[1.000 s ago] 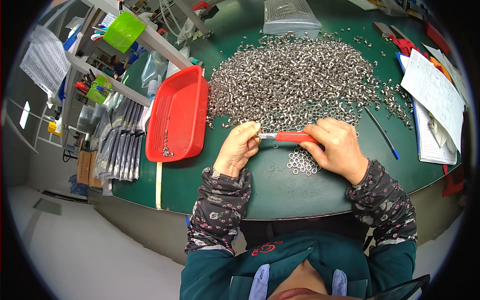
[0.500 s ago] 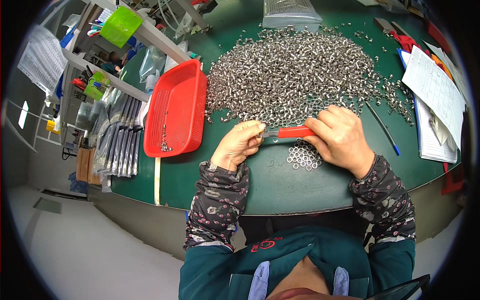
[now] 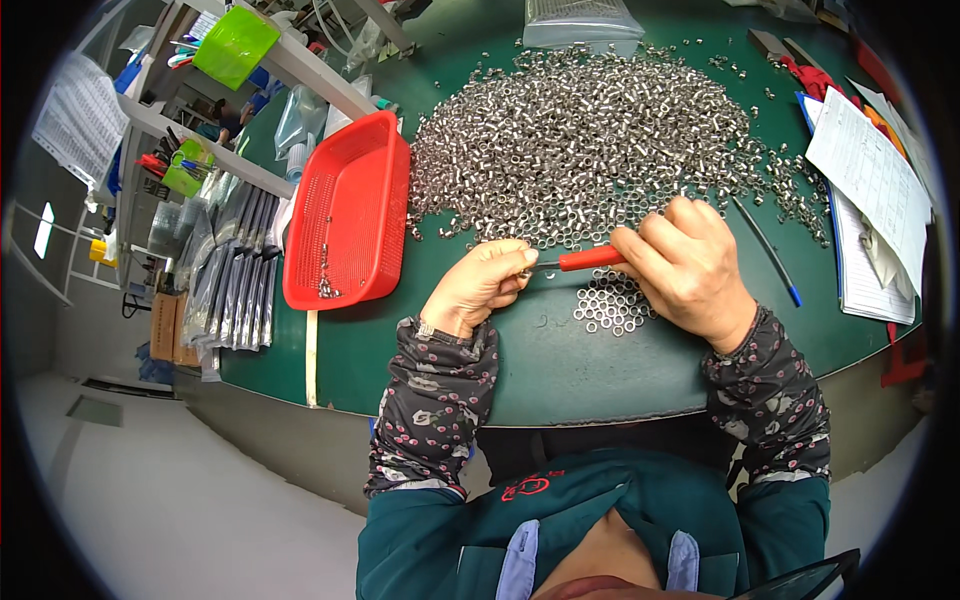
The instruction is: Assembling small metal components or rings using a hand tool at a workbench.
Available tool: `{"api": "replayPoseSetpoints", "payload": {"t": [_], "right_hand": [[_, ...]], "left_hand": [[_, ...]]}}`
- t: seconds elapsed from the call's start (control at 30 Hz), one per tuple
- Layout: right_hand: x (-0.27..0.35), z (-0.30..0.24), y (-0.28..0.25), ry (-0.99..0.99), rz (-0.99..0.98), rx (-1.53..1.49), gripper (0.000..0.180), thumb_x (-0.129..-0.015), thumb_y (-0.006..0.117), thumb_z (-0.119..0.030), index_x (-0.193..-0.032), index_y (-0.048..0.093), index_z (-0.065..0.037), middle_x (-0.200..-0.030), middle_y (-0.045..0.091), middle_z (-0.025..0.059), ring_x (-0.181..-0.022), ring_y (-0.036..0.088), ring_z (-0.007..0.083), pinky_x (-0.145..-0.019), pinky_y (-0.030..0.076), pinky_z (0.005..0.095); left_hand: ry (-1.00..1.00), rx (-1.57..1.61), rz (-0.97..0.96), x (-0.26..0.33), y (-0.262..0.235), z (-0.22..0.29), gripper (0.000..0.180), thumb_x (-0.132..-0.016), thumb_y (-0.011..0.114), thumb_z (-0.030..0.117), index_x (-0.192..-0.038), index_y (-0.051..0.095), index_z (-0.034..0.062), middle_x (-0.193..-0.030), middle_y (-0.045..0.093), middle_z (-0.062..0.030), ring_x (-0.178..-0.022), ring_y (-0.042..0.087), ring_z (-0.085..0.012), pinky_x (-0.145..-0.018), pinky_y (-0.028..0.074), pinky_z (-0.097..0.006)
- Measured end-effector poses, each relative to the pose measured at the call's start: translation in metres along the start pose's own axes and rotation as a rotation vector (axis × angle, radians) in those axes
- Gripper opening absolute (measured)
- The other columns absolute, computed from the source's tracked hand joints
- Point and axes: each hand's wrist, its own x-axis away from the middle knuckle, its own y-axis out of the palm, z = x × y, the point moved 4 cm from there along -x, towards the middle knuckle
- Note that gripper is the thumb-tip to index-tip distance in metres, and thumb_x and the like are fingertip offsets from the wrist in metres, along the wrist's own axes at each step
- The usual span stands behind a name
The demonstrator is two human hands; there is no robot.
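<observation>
Table: green round top (image 3: 560, 370), big heap of small metal rings (image 3: 590, 150) spread across it
Left hand (image 3: 480, 285): pinched shut on something tiny, can't tell what
Right hand (image 3: 690, 265): gripping a red-handled tool (image 3: 590, 259), tip meeting the left fingers
Small ring pile (image 3: 610, 305): just below the tool
Red basket (image 3: 345, 215): left of heap
Room: cluttered shelves (image 3: 220, 150) left, papers (image 3: 870, 190) right

A round green desk (image 3: 440, 350) carries a broad heap of small silver metal rings (image 3: 590, 150). A red mesh basket (image 3: 345, 215) lies at its left, touching the heap's edge. A small cluster of flat rings (image 3: 610, 305) sits nearer the front edge. Papers (image 3: 870, 190) and a blue pen (image 3: 765, 250) lie at the right.
</observation>
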Motion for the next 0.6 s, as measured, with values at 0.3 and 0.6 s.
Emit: {"api": "replayPoseSetpoints", "payload": {"t": [0.3, 0.6], "right_hand": [[-0.001, 0.0, -0.001, -0.05, 0.083, 0.031, 0.02, -0.063, 0.061, -0.013, -0.082, 0.058, -0.007, -0.068, 0.043, 0.0005, -0.064, 0.044, 0.0149, -0.053, 0.037, 0.0273], [0.009, 0.013, 0.011, 0.379, -0.001, -0.348, 0.022, -0.065, 0.069, -0.015, -0.082, 0.06, -0.005, -0.065, 0.05, 0.0075, -0.061, 0.052, 0.0244, -0.053, 0.042, 0.0343]], "left_hand": [[0.023, -0.058, -0.018, -0.002, -0.001, 0.001, 0.021, -0.086, 0.054, 0.018, -0.067, 0.048, 0.0089, -0.058, 0.042, 0.0033, -0.042, 0.028, -0.0004, -0.035, 0.019, -0.015], [0.387, 0.232, -0.017, -0.001, -0.004, 0.01, 0.014, -0.091, 0.047, 0.017, -0.094, 0.053, 0.0041, -0.075, 0.051, -0.0027, -0.048, 0.033, -0.0023, -0.038, 0.025, -0.013]]}}
